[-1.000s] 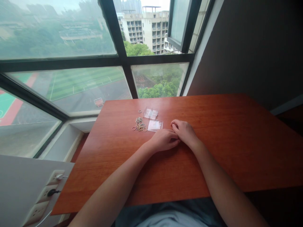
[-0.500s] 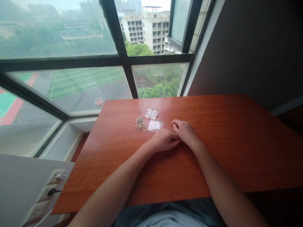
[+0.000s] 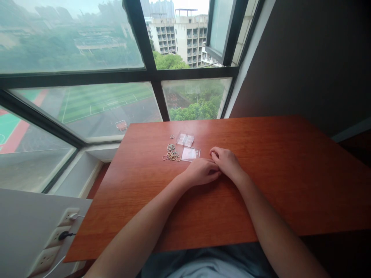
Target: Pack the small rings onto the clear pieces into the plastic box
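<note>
My left hand (image 3: 201, 171) rests on the brown wooden table (image 3: 278, 166), with its fingers loosely curled. Against its fingertips lies my right hand (image 3: 227, 160), curled the same way. I see nothing held in either one, though the undersides of the fingers are hidden. Just beyond my left hand is a clear flat plastic piece (image 3: 190, 154) that looks like a lid. Behind it stands a clear, shallow plastic box (image 3: 184, 139). A small heap of metal-looking rings (image 3: 172, 153) lies left of these, and one separate ring (image 3: 172, 136) sits farther back.
Large windows with dark frames (image 3: 156, 75) rise behind and left of the table. Wall sockets with plugs and cables (image 3: 64, 234) are at the lower left, beside the table's edge. A dark wall (image 3: 307, 65) stands at the right.
</note>
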Motion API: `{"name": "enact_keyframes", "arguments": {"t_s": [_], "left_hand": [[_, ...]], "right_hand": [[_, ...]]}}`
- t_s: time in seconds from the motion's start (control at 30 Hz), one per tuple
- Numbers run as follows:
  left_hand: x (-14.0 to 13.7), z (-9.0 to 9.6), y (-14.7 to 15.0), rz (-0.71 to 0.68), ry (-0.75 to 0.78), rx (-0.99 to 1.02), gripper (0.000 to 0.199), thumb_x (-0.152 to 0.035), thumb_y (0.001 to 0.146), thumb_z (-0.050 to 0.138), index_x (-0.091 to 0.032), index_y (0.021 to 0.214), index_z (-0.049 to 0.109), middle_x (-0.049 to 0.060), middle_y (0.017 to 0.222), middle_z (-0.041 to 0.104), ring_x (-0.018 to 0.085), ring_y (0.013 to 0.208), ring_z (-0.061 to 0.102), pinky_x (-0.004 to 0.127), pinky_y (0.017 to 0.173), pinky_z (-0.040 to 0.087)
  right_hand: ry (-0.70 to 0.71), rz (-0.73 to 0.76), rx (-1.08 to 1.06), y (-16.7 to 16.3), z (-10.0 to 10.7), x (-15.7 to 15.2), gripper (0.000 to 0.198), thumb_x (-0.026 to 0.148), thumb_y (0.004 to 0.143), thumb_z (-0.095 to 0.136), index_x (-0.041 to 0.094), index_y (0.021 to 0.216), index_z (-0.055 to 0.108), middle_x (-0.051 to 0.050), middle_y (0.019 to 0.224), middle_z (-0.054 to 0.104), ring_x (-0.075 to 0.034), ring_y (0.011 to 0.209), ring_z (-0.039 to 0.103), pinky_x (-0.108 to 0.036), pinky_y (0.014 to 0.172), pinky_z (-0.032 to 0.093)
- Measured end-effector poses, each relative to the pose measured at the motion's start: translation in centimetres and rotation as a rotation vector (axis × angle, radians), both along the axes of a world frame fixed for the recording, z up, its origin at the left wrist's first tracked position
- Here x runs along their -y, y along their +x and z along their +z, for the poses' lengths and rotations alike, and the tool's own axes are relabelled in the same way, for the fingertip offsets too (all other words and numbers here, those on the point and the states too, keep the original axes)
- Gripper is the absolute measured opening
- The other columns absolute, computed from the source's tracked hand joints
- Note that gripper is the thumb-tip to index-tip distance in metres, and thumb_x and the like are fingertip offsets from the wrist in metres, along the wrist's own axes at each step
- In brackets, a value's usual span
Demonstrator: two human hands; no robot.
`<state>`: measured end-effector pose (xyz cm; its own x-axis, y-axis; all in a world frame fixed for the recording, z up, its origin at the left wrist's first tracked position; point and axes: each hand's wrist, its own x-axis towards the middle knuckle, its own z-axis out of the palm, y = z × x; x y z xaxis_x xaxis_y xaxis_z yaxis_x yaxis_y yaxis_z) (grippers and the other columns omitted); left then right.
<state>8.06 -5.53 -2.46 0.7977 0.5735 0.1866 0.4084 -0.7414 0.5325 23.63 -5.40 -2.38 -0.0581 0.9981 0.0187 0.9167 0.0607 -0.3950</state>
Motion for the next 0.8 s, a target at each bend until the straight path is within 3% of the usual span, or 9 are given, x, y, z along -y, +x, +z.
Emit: {"name": "enact_keyframes", "arguments": {"t_s": [0.8], "left_hand": [[0.01,0.04,-0.04,-0.007,0.013,-0.003,0.02,-0.025,0.086,0.057,-0.016,0.071,0.067,0.003,0.075,0.068,0.012,0.062,0.056,0.021,0.056,0.035]], "right_hand": [[-0.001,-0.004,-0.019,-0.04,-0.05,0.04,0.024,0.03,0.094,0.045,0.025,0.099,0.068,-0.004,0.096,0.074,-0.019,0.088,0.065,-0.025,0.071,0.04]]}}
